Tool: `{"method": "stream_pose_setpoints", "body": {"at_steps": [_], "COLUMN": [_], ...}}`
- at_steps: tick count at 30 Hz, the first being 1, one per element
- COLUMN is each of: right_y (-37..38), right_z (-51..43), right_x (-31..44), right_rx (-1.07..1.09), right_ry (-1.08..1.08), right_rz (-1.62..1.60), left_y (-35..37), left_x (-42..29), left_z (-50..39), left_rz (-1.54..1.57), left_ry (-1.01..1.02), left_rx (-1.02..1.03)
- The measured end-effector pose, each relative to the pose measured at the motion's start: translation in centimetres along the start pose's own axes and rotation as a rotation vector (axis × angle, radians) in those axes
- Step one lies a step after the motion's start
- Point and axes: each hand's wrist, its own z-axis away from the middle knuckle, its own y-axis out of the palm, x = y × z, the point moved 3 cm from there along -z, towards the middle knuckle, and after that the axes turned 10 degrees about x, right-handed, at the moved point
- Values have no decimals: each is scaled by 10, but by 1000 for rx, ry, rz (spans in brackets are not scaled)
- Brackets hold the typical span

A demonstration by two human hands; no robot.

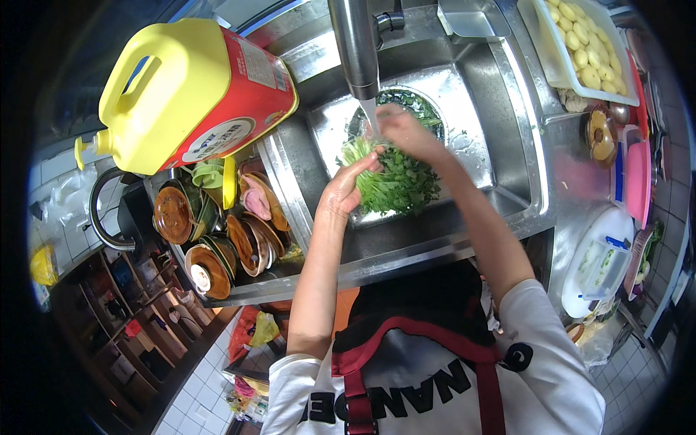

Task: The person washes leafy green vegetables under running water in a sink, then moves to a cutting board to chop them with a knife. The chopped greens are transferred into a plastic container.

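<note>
My left hand (348, 185) is shut on a bunch of leafy green herbs (394, 187), held over the stainless steel sink basin (473, 119). The pale stems point up and left, with the leaves hanging down to the right. Water falls from the faucet (359, 65) onto the stem ends. My right hand (405, 130) is blurred beside the stream, just above the stems; whether its fingers hold anything is hard to make out. Behind it, more greens (418, 106) lie in a round container on the basin floor, partly covered by my hands.
A large yellow jug (174, 81) with a red label stands left of the basin. Stacked brown bowls (212, 266) fill the area below it. At right are a white tub of peeled potatoes (587, 49), a pink basin (637, 174) and a white cutting board (576, 283). A metal tray (473, 22) sits behind.
</note>
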Motion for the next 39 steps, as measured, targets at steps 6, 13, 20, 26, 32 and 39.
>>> {"method": "stream_pose_setpoints", "body": {"at_steps": [6, 13, 20, 26, 32, 39], "right_y": [-72, -42, 0, 25, 36, 41], "right_z": [30, 55, 49, 22, 20, 23], "right_x": [-77, -24, 89, 67, 51, 33], "right_rx": [-233, -73, -38, -158, -146, -387], "right_ry": [424, 230, -1, 90, 17, 169], "right_rz": [1168, 1451, 480, -199, -293, -425], "left_y": [7, 22, 32, 37, 38, 43], "left_x": [-16, -35, -33, -34, -37, -31], "left_z": [14, 19, 8, 15, 22, 20], "left_rz": [-281, -327, -429, -279, -267, -203], "left_ry": [111, 182, 311, 295, 309, 231], "left_rx": [-164, -126, -215, -217, -212, -201]}}
